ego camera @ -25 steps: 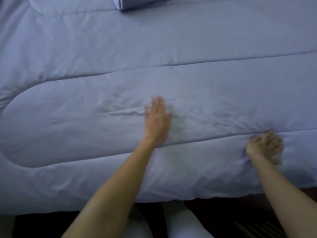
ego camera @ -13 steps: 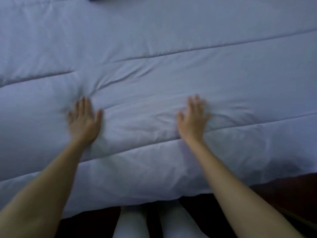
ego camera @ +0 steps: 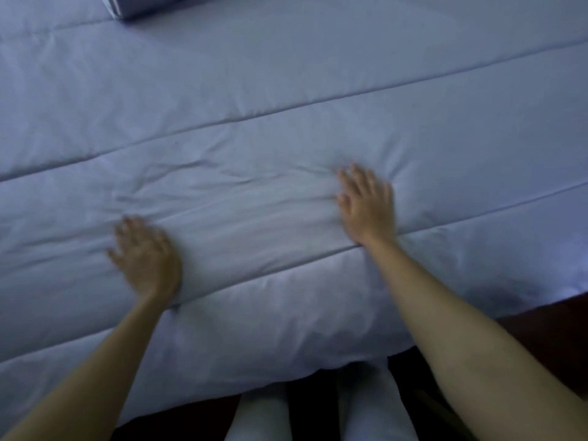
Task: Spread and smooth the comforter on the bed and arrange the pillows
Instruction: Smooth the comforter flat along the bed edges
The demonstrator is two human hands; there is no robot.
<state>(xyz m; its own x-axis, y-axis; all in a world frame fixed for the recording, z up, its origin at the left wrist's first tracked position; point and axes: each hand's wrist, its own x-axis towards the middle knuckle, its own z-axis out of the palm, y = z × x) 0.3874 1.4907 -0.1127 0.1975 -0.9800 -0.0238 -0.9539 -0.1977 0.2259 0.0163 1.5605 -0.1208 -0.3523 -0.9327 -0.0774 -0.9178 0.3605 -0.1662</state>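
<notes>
Your left hand (ego camera: 146, 259) and right hand (ego camera: 366, 206) press flat, fingers spread, on the wrinkled comforter (ego camera: 286, 90); a pillow (ego camera: 140, 3) lies far left.

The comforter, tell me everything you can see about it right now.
The comforter is pale blue, padded fabric, stitched in long channels running across the view. It lies spread over the bed, its near edge hanging over the side by the person's legs. Fine wrinkles gather in the channel between the hands; farther channels look smoother. The left hand and right hand press flat on it, palms down. A matching pillow rests on it at the top edge.
</notes>
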